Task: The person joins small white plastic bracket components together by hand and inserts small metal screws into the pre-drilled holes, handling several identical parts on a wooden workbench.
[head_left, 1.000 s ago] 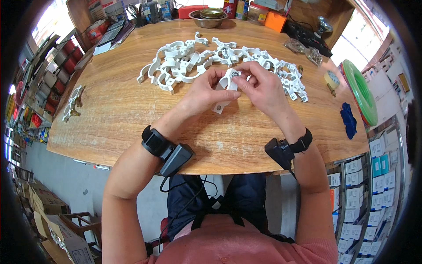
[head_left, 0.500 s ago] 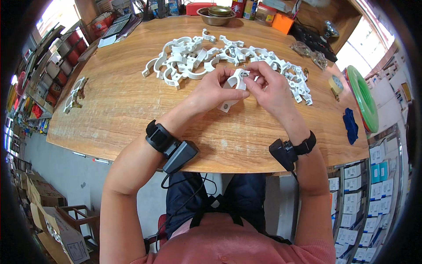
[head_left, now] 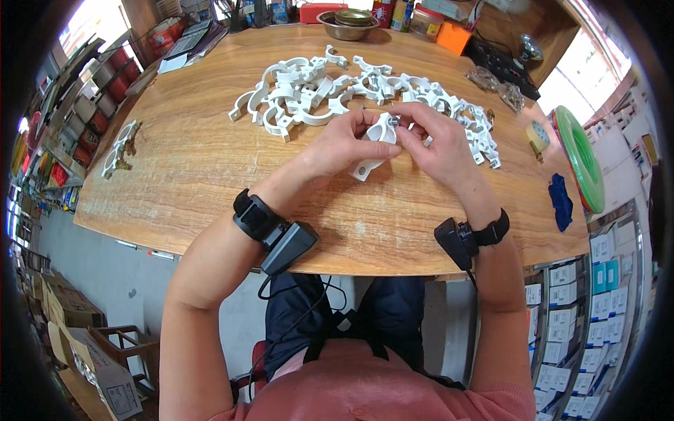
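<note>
My left hand (head_left: 342, 146) is closed on a white plastic pipe clamp (head_left: 380, 133), thumb in front and fingers behind, above the middle of the table. One flat end of the clamp, with a hole in it, points down toward me. At its upper end a small metal screw (head_left: 394, 121) shows. My right hand (head_left: 444, 146) pinches this screw between thumb and forefinger. Just beyond both hands lies a heap of white pipe clamps (head_left: 298, 91), with smaller white clamp pieces (head_left: 477, 133) toward the right.
On the wooden table (head_left: 182, 154) a few clamps with brass-coloured screws (head_left: 119, 151) lie far left. A tape roll (head_left: 538, 135), a dark blue cloth (head_left: 560, 202) and a green coil (head_left: 579, 158) are at the right. Metal bowls (head_left: 347, 28) stand at the back.
My right fingers have shifted slightly right, and more of the screw shows beside the clamp. The clamp has turned a little in my left hand.
</note>
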Tool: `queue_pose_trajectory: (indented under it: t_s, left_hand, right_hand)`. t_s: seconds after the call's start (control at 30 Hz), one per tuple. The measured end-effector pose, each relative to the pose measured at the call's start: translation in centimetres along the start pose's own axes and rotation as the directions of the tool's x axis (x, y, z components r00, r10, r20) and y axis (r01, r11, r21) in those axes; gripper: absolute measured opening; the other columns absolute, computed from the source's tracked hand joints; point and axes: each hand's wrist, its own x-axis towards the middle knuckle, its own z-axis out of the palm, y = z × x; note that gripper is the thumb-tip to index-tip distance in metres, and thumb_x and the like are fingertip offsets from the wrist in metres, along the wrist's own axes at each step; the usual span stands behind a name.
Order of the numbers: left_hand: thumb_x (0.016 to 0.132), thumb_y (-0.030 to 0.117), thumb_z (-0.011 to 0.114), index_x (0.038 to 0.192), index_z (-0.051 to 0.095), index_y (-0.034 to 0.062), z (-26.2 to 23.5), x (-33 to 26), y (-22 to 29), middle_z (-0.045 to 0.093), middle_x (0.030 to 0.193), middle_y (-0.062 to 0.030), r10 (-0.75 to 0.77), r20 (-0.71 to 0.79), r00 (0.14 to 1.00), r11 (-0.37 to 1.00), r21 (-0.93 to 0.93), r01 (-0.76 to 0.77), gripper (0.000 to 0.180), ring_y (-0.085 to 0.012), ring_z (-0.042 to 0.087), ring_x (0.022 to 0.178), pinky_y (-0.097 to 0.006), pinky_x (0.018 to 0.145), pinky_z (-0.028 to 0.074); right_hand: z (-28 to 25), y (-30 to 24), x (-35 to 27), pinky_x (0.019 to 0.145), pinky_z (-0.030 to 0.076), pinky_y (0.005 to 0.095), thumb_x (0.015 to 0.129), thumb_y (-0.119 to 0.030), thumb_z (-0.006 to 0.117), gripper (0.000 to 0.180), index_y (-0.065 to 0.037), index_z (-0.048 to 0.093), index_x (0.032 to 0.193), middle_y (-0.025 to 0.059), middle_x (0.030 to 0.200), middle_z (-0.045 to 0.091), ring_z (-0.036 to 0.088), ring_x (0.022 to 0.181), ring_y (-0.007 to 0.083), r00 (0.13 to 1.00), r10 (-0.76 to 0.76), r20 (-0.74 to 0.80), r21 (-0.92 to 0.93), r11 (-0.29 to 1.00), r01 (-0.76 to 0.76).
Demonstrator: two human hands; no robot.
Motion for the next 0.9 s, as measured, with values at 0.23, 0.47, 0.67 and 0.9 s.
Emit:
queue_pose_trajectory:
  t_s: [0.23,0.47,0.67,0.9]
  left_hand:
    - [0.073,0.009,0.067,0.104,0.048,0.0008,0.0,0.0,0.2,0.054,0.091,-0.0032,-0.026,0.003,1.000,1.000,0.001,0.026,0.038,-0.0072,0.051,0.080,-0.020,0.071,0.042]
    - [0.073,0.007,0.067,0.104,0.048,0.0012,0.0,0.1,-0.1,0.054,0.092,-0.0023,0.007,-0.013,1.000,1.000,-0.010,-0.007,0.037,-0.0065,0.051,0.081,-0.020,0.072,0.042]
    - [0.072,0.007,0.067,0.104,0.049,0.0012,0.2,0.1,-0.3,0.054,0.091,-0.0016,0.026,-0.064,0.998,0.999,-0.040,-0.028,0.037,-0.0066,0.051,0.080,-0.020,0.071,0.042]
    - [0.072,0.011,0.068,0.109,0.047,-0.0001,-0.2,0.2,-0.1,0.053,0.093,-0.0017,0.021,-0.094,0.995,0.998,-0.050,-0.026,0.044,-0.0079,0.050,0.082,-0.021,0.072,0.041]
  right_hand:
    - [0.2,1.1,-0.1,0.051,0.045,0.0264,0.077,-0.014,0.059,0.018,-0.010,0.059,0.094,0.0056,0.077,0.060,0.056,0.054,0.0153,0.996,-0.087,-0.012,-0.026,0.996,0.086]
    - [0.0,0.5,0.0,0.049,0.044,0.0250,0.076,-0.010,0.057,0.020,-0.009,0.060,0.096,0.0055,0.074,0.060,0.053,0.051,0.0143,0.998,-0.055,-0.025,0.005,0.998,0.055]
    - [0.0,0.5,-0.1,0.048,0.043,0.0259,0.074,-0.008,0.056,0.018,-0.006,0.062,0.091,0.0070,0.070,0.060,0.053,0.049,0.0152,0.999,-0.031,-0.034,-0.013,0.999,0.031]
    - [0.4,1.0,-0.3,0.048,0.043,0.0280,0.074,-0.010,0.057,0.015,-0.008,0.065,0.087,0.0075,0.064,0.059,0.055,0.050,0.0167,0.997,-0.046,-0.061,0.006,0.999,0.046]
